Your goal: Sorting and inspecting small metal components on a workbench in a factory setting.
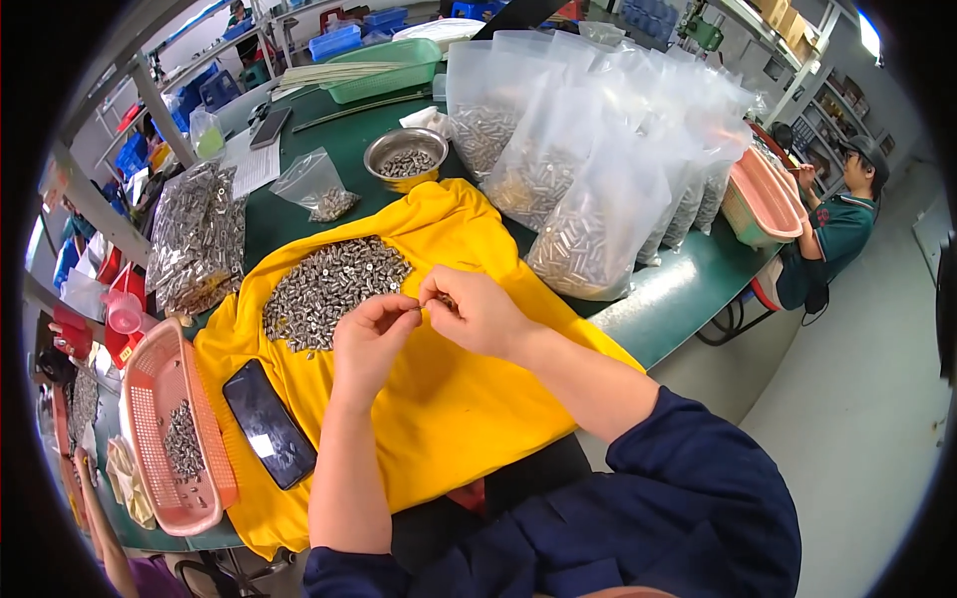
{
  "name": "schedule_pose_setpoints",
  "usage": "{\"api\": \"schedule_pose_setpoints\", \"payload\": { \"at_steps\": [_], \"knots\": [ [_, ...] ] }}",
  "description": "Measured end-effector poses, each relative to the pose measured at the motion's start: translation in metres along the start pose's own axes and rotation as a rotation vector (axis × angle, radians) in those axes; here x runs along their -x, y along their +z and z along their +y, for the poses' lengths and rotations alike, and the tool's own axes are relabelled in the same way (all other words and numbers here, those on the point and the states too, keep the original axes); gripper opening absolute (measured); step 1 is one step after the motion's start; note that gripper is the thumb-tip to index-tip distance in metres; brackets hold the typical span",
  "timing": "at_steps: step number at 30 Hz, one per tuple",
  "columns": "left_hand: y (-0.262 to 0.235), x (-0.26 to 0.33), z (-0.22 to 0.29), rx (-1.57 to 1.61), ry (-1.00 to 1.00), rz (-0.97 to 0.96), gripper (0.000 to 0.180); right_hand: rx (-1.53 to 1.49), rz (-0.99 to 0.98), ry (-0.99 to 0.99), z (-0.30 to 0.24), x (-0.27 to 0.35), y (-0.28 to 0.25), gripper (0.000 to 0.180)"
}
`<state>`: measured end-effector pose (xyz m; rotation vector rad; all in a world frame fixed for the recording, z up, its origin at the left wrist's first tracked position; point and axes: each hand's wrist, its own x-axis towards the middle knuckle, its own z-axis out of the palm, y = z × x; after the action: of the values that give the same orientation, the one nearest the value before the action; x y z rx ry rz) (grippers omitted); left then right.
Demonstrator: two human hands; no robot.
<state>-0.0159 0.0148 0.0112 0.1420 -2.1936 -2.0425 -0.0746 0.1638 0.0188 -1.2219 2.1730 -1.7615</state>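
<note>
My left hand (371,344) and my right hand (478,311) meet at the fingertips over a yellow cloth (478,399). Both are closed in a pinch, with a tiny dark metal part (418,306) just showing between them. More small metal bits seem to be tucked in the curled fingers of my right hand, mostly hidden. Right beside my left hand, a heap of small silvery cylindrical metal parts (334,289) is spread on the cloth. A black smartphone (269,424) lies on the cloth to the left of my left forearm.
A pink basket (147,399) with metal parts stands at the left. Beyond the cloth are a steel bowl (407,177), a small bag (314,189) and a green basket (384,82). Large filled plastic bags (598,234) crowd the right back. A person (842,224) sits at far right.
</note>
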Motion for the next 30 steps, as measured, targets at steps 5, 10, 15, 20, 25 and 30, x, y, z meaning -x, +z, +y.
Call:
{"api": "schedule_pose_setpoints", "payload": {
  "at_steps": [5,10,15,20,25,30],
  "knots": [
    [0.002,0.000,-0.002,0.041,0.035,0.039,0.011,0.084,0.059,-0.017,-0.001,0.001,0.004,0.007],
    [0.001,0.003,-0.001,-0.010,0.034,0.050,0.010,0.079,0.051,0.019,-0.006,0.002,0.005,0.005],
    [0.003,0.003,0.000,0.097,0.016,0.063,0.010,0.025,0.066,0.044,-0.002,0.003,0.007,0.005],
    [0.007,0.001,-0.001,0.114,0.036,0.058,0.010,-0.048,0.045,0.107,0.000,0.003,0.001,0.005],
    [0.001,0.001,-0.003,0.130,0.012,0.073,0.012,-0.070,-0.017,0.170,0.010,0.000,0.004,0.006],
    [0.002,0.000,0.007,-0.220,0.167,0.050,0.015,-0.161,0.042,0.202,0.019,0.003,0.002,0.012]
  ]
}}
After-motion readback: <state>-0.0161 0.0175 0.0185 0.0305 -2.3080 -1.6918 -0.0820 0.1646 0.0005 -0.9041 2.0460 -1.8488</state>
